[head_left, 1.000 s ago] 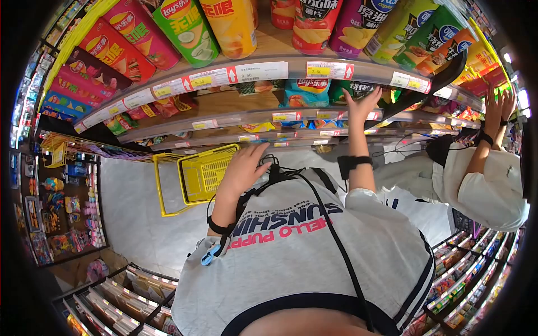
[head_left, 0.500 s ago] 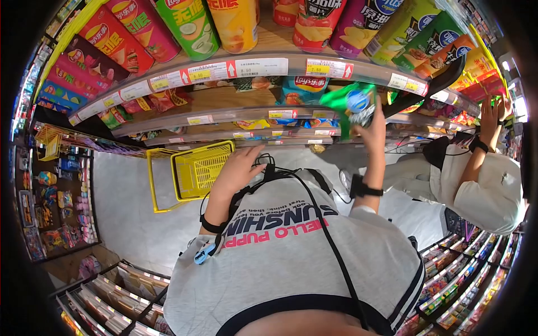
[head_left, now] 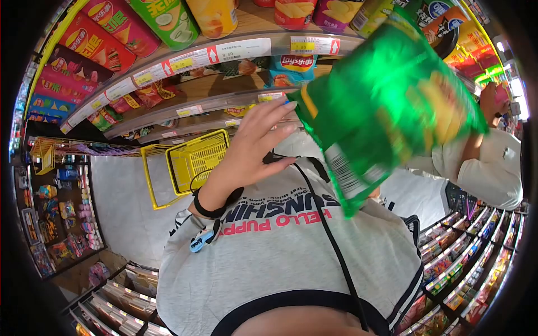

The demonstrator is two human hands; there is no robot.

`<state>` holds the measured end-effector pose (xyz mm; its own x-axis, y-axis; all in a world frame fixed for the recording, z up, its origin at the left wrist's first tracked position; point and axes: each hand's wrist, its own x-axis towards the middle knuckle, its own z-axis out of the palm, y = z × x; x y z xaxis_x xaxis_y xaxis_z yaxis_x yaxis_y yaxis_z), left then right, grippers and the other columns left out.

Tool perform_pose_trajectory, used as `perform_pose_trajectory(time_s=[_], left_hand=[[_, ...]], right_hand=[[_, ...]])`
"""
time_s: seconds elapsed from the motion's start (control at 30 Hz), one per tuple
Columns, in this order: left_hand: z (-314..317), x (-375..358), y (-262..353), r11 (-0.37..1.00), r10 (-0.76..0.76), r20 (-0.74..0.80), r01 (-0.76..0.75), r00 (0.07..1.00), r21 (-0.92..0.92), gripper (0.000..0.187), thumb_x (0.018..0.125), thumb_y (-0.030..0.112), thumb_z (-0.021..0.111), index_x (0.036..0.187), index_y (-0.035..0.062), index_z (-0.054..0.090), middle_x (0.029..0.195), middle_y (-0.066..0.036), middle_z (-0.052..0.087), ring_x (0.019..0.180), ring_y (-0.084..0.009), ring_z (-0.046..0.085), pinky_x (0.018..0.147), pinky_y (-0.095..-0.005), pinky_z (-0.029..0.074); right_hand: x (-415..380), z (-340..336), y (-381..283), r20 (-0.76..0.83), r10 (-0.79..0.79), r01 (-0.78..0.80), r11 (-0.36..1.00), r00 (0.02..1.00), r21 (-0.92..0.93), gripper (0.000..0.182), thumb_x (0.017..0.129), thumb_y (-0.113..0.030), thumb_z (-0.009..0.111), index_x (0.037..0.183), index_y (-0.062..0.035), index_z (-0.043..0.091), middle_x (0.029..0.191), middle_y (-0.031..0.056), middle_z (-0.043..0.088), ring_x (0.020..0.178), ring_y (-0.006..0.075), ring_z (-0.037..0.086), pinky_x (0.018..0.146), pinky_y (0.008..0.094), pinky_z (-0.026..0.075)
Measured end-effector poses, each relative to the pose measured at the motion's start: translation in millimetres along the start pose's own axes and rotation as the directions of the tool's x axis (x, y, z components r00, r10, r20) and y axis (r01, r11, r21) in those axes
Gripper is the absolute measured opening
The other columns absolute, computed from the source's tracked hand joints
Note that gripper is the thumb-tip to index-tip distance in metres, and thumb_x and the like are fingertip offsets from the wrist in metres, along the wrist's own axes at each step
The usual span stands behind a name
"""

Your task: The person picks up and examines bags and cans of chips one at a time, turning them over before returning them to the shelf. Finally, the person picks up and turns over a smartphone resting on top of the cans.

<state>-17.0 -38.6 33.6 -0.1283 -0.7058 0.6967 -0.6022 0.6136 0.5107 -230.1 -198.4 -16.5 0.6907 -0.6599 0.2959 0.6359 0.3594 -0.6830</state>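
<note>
A green chip bag (head_left: 386,101) fills the upper right of the view, blurred and close to the camera, in front of the snack shelf (head_left: 224,53). My right hand is hidden behind the bag and carries it. My left hand (head_left: 255,143) is raised in front of my grey printed shirt (head_left: 280,241), fingers spread. Its fingertips are next to the bag's left edge, and I cannot tell if they touch it. A black band sits on that wrist.
A yellow shopping basket (head_left: 193,162) stands on the grey floor to the left. Chip cans (head_left: 162,19) line the top shelf, with a blue chip bag (head_left: 291,67) below. A person in white (head_left: 487,168) reaches into the shelves on the right. Low racks (head_left: 123,291) stand behind me.
My right hand pulled the green bag off the shelf and brought it up close to the camera. My left hand rose from my chest toward the bag, fingers opening.
</note>
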Motion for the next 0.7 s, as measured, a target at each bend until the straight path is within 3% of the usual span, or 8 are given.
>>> perform_pose_trajectory(time_s=[0.07, 0.17, 0.37, 0.7], left_hand=[[-3.9, 10.6, 9.4, 0.997, 0.079, -0.103, -0.078, 0.992, 0.01, 0.068, 0.067, 0.019, 0.074, 0.129, 0.0208, 0.046, 0.136, -0.011, 0.043, 0.125, -0.0391, 0.037, 0.098, -0.056, 0.031], [-10.5, 15.4, 21.2, 0.945, 0.086, -0.002, -0.081, 0.996, 0.318, 0.067, 0.065, 0.021, 0.075, 0.127, 0.0234, 0.051, 0.139, -0.016, 0.038, 0.126, -0.0466, 0.032, 0.099, -0.0578, 0.03], [-2.4, 14.3, 28.9, 0.785, 0.215, -0.066, -0.132, 0.975, 0.605, 0.045, 0.063, 0.021, 0.074, 0.108, 0.0253, 0.067, 0.14, -0.014, 0.035, 0.126, -0.0489, 0.029, 0.099, -0.056, 0.032], [-5.0, 12.5, 31.4, 0.716, 0.321, -0.039, -0.215, 0.946, 0.664, 0.044, 0.061, 0.02, 0.073, 0.105, 0.0262, 0.067, 0.136, -0.016, 0.039, 0.122, -0.0463, 0.033, 0.098, -0.0544, 0.034]], right_hand=[[7.6, 6.9, 9.4, -0.024, -0.02, 0.023, 0.99, 1.0, 0.139, 0.103, 0.05, -0.004, 0.079, 0.14, -0.0015, 0.028, 0.137, 0.0131, 0.04, 0.126, 0.0234, 0.04, 0.103, 0.034, 0.031], [13.9, 13.9, 23.4, -0.035, -0.025, 0.033, 0.966, 0.999, 0.256, 0.102, 0.05, -0.004, 0.079, 0.139, -0.0016, 0.029, 0.136, 0.0128, 0.041, 0.125, 0.0231, 0.04, 0.103, 0.0339, 0.032], [12.5, 36.7, 56.8, -0.034, 0.005, 0.006, 0.945, 0.999, 0.328, 0.1, 0.051, -0.004, 0.078, 0.139, -0.0018, 0.029, 0.135, 0.0123, 0.042, 0.124, 0.0226, 0.041, 0.102, 0.0337, 0.033], [9.6, 39.4, 69.5, -0.045, 0.026, -0.011, 0.947, 0.999, 0.322, 0.097, 0.053, -0.005, 0.078, 0.138, -0.0022, 0.031, 0.133, 0.0113, 0.043, 0.122, 0.0217, 0.043, 0.101, 0.0335, 0.034]])
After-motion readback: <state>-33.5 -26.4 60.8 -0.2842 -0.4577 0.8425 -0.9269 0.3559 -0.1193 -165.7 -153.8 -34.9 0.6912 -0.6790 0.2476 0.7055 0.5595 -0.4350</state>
